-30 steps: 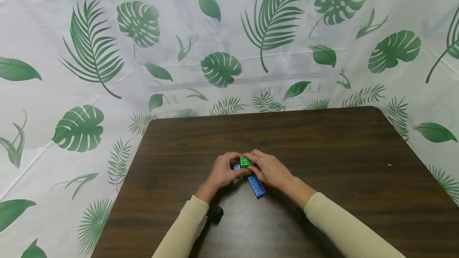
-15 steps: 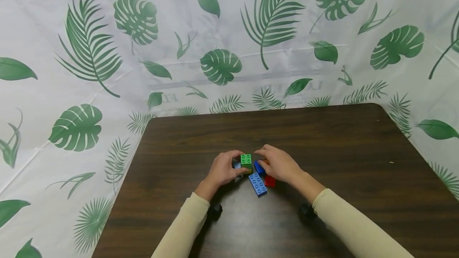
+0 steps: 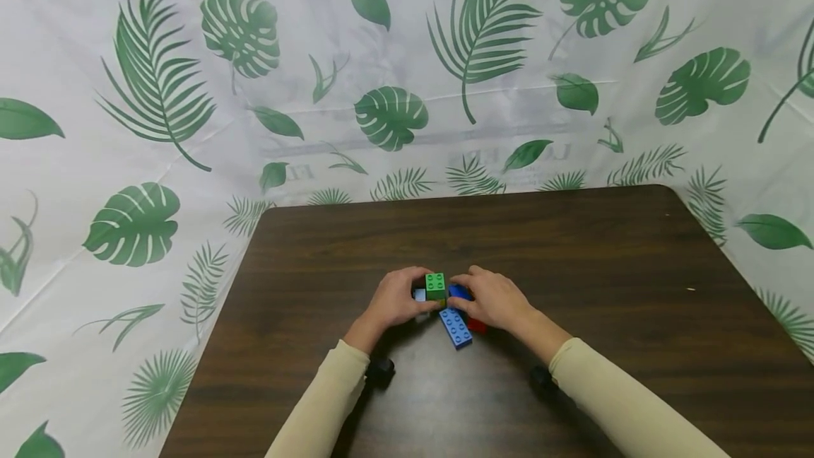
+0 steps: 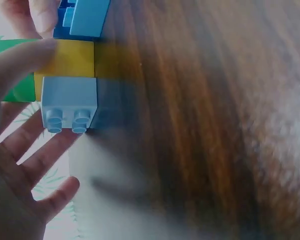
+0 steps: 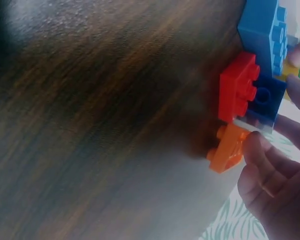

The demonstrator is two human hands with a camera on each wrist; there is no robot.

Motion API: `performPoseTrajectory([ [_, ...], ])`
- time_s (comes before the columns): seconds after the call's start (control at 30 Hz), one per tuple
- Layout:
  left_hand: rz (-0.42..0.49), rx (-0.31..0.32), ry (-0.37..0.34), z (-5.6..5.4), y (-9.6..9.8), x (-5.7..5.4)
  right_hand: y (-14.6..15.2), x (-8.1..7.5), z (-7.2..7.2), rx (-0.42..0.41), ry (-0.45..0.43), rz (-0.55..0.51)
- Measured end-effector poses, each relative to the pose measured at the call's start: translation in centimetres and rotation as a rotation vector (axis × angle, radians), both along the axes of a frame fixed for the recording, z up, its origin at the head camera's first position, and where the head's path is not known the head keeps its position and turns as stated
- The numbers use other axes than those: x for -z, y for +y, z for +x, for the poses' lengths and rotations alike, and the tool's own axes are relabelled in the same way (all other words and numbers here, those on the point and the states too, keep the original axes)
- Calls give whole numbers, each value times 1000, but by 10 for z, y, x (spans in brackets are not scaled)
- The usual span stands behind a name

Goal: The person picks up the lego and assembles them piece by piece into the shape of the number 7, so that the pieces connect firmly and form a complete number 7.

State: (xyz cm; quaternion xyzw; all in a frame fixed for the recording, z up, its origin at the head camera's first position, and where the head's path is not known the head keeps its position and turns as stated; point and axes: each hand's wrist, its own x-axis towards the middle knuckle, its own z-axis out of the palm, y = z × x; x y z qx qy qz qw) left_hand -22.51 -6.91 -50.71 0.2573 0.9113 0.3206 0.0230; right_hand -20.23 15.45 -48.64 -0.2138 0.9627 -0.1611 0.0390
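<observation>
My left hand (image 3: 394, 297) grips a two-brick stack with thumb and fingers: a green toy building brick (image 3: 435, 287) on a yellow brick (image 4: 76, 57). Beside the yellow one sits a light blue brick (image 4: 69, 92), studs facing the left wrist camera. Thumb and fingers of my right hand (image 3: 496, 297) pinch a dark blue brick (image 5: 265, 100), hollow underside towards the right wrist camera. Near that hand's curled fingers lies an orange brick (image 5: 226, 155). A red brick (image 5: 232, 92) is next to the dark blue one, and a long mid-blue brick (image 3: 456, 329) lies in front.
The bricks cluster mid-way across a dark wood table (image 3: 343, 246). Behind it hangs a white leaf-print cloth (image 3: 394, 41). A black wrist camera (image 3: 381, 371) shows below the left wrist, another (image 3: 542, 379) below the right.
My right hand let go of the stack side, moved right, then came back left and closed on the dark blue brick. My left hand has kept its grip on the green and yellow stack.
</observation>
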Motion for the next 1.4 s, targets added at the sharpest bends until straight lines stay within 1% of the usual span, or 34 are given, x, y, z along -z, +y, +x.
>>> performPoseTrajectory([
  [0.07, -8, 0, -10, 1, -1, 0, -2, 0, 0, -3, 0, 5],
  [0.1, 6, 3, -18, 1, -1, 0, -3, 0, 0, -5, 3, 9],
  [0.23, 114, 6, -61, 3, 0, -2, -5, 1, 1, -21, 20, 51],
  [0.3, 171, 13, -65, 3, 0, -4, -5, 1, 2, -18, 28, 69],
  [0.37, 208, 17, -59, 3, 2, -5, -4, 0, 2, 0, 26, 57],
  [0.47, 237, 15, -52, 2, 4, -6, 0, -2, 2, 38, 20, -1],
  [0.67, 253, 0, -74, 2, 7, -4, 15, -13, -4, 128, -16, -185],
  [0.83, 272, -13, -76, 3, 7, -1, 28, -25, -10, 167, -9, -307],
  [0.97, 289, -8, -76, 3, 6, 0, 32, -36, -12, 156, 18, -366],
  [1.07, 303, -7, -76, 3, 6, 2, 29, -45, -11, 130, 32, -397],
  [1.23, 313, -14, -80, 3, 6, 3, 18, -51, -7, 23, 24, -409],
  [1.3, 309, -17, -80, 3, 6, 3, 12, -50, -5, -30, 22, -408],
  [1.4, 297, -23, -75, 2, 7, 3, 4, -49, -4, -80, 18, -413],
])
